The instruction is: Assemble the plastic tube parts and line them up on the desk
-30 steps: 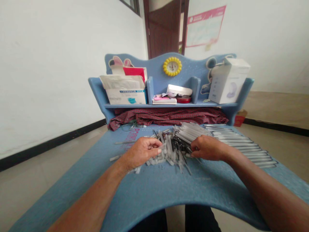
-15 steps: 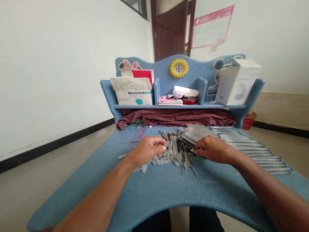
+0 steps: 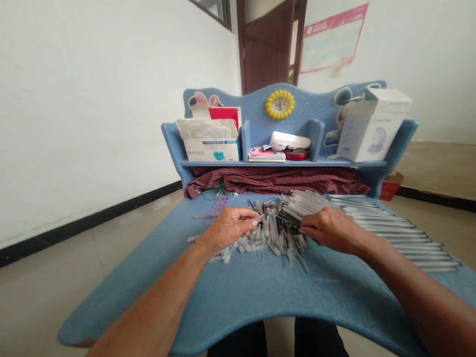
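Observation:
Thumb and fingers of my left hand (image 3: 236,228) pinch a small translucent plastic sleeve (image 3: 260,217) above the left of the pile. My right hand (image 3: 329,229) is closed, its fingertips apparently on the end of a thin stick (image 3: 288,220) that points toward my left hand; the grip itself is partly hidden. Between and below both hands lies a loose heap of short translucent sleeves (image 3: 273,228), mixed with thin dark sticks (image 3: 303,263). Behind my right hand is a stack of long translucent tubes (image 3: 303,203).
More long tubes with dark edges (image 3: 401,240) lie in a row on the right of the blue table (image 3: 253,292). A checked cloth (image 3: 267,181) lies under the shelf (image 3: 316,163). On it stand a mask box (image 3: 211,148), a red tin (image 3: 296,155) and a white box (image 3: 374,126).
The view has shifted slightly left, so everything sits a little further right. My right hand has turned slightly, and a thin stick now shows at its fingertips. My left hand keeps its pinch.

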`<act>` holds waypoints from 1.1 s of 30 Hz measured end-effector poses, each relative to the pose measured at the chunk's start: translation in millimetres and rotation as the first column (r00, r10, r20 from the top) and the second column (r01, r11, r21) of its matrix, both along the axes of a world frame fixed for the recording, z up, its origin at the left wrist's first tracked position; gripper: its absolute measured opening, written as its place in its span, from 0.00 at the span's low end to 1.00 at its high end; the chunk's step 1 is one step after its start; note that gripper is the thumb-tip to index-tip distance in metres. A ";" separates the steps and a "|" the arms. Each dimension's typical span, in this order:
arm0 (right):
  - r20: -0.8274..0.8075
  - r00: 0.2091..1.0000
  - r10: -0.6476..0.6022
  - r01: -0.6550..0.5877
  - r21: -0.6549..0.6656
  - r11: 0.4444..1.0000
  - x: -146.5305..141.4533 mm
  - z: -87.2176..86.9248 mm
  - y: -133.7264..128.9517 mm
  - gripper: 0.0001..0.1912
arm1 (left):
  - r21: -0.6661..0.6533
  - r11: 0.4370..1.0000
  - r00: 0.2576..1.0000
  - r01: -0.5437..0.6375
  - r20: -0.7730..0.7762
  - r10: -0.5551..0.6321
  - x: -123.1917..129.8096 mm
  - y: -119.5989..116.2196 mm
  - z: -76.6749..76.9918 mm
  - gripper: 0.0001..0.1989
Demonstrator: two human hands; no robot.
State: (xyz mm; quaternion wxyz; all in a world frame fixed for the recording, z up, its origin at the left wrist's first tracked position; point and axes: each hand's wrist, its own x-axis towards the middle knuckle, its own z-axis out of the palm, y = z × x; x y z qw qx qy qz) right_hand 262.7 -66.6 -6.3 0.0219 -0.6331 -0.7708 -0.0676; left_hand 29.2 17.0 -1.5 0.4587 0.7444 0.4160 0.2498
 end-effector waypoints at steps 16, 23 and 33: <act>0.136 0.989 0.061 -0.065 0.022 0.998 -16.9 3.9 -10.3 0.17 | 0.065 0.996 0.998 0.066 -0.009 -0.066 0.0 1.8 -5.8 0.15; 0.192 0.975 0.107 -0.124 0.081 0.989 -19.2 -0.3 -11.1 0.13 | 0.110 0.977 0.982 0.184 -0.053 -0.179 -0.6 2.5 -5.6 0.12; 0.161 0.982 0.098 -0.131 0.213 0.968 -20.0 -2.5 -14.8 0.10 | 0.056 0.989 0.991 0.134 0.008 -0.134 -0.4 2.8 -8.3 0.15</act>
